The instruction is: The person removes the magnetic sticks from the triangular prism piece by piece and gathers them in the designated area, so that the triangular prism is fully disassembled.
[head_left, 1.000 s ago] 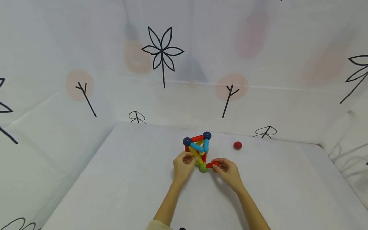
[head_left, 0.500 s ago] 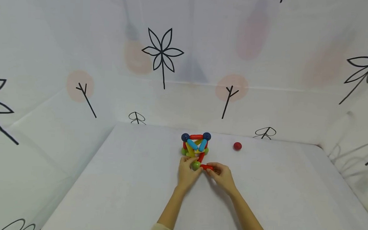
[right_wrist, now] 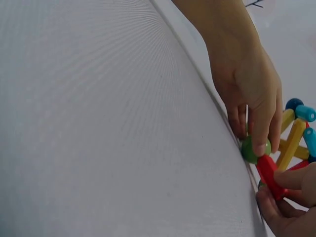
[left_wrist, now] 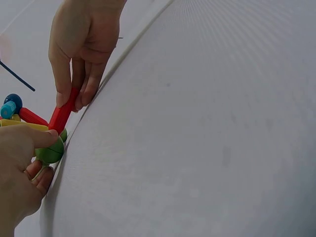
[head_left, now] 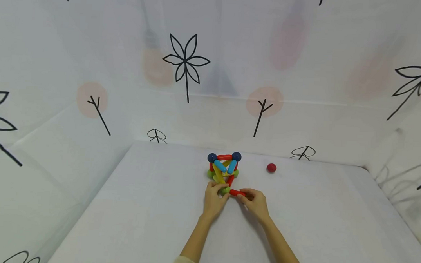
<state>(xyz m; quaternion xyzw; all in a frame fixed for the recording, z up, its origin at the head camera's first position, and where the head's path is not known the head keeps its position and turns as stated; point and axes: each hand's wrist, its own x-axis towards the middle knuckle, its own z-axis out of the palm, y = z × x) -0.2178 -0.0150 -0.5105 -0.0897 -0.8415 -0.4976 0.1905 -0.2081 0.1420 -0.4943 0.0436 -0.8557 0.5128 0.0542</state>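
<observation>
Between right fingers (left_wrist: 62, 81): red rod (left_wrist: 60, 117), outer end.

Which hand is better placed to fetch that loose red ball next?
Probably the right hand: it is nearer the red ball, which lies out on that side. It would first have to release the red stick it pinches; the left hand grips the green ball.

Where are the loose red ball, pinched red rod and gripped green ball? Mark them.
Loose red ball (head_left: 271, 168), head view, middle.
Pinched red rod (left_wrist: 62, 115), left wrist view, bare shaft.
Gripped green ball (left_wrist: 51, 151), left wrist view, exposed face.
</observation>
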